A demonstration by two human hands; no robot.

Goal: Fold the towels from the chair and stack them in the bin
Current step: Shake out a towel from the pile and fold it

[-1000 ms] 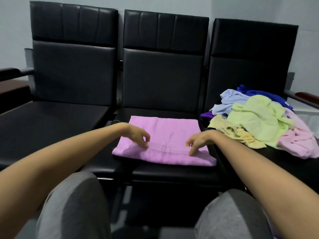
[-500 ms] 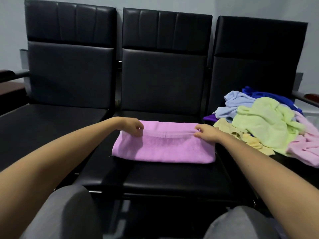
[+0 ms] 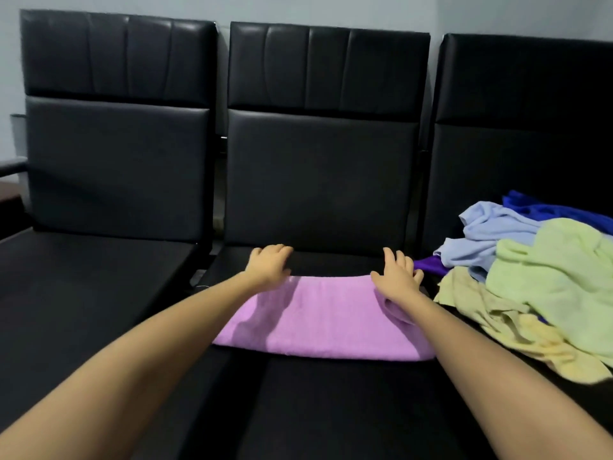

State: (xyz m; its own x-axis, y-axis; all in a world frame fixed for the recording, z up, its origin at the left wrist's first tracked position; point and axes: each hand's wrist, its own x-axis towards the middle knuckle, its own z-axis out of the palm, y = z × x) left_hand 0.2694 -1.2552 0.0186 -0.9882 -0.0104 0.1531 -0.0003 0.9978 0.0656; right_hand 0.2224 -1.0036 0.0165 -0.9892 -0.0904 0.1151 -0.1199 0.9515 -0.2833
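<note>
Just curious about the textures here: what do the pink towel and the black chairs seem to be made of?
The pink towel looks like soft terry or microfibre cloth: matte, fuzzy, limp. The middle chair seems leather or faux leather: smooth black, dull sheen, stitched panels; which one, I cannot tell.

The black padded three-seat bench [image 3: 331,410] carries a folded pink terry towel [image 3: 325,320] on its middle seat and, at 3 o'clock from it, a heap of loose pastel and blue towels [image 3: 547,277].

one head-worn wide-angle camera looks forward and slightly down, close to the black chairs [image 3: 325,180].
</note>
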